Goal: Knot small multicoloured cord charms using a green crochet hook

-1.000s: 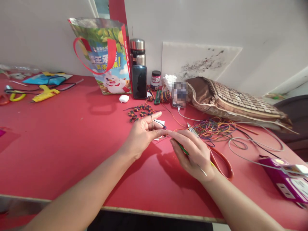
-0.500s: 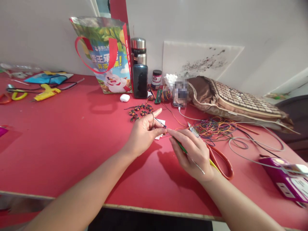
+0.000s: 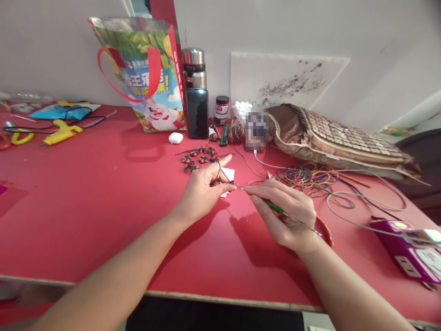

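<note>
My left hand [image 3: 203, 191] pinches a small dark piece of yarn work [image 3: 232, 183] between thumb and fingers, with dark yarn [image 3: 218, 171] looped over its raised index finger. In my right hand [image 3: 289, 209] is a crochet hook [image 3: 274, 206] with a green grip, its thin metal tip reaching the piece at my left fingertips. White paper [image 3: 228, 174] lies on the table just behind my left fingers. Several small multicoloured crocheted pieces [image 3: 203, 159] lie beyond my left hand. A tangle of colourful yarn [image 3: 306, 177] sits behind my right hand, which partly covers scissors with an orange-red handle [image 3: 325, 230].
On the red table [image 3: 103, 220] stand a printed bag [image 3: 151, 78], a steel flask [image 3: 195, 66], an upright black phone [image 3: 197, 112] and a jar [image 3: 221, 109]. A beaded brown cushion [image 3: 344, 138] leans at the right. Nearer are a purple power box [image 3: 403, 248] and a white cable [image 3: 365, 193].
My right hand has moved right with the crochet hook, away from my left fingertips, and more of its metal tip shows. My left hand keeps its pinch. The view has shifted slightly.
</note>
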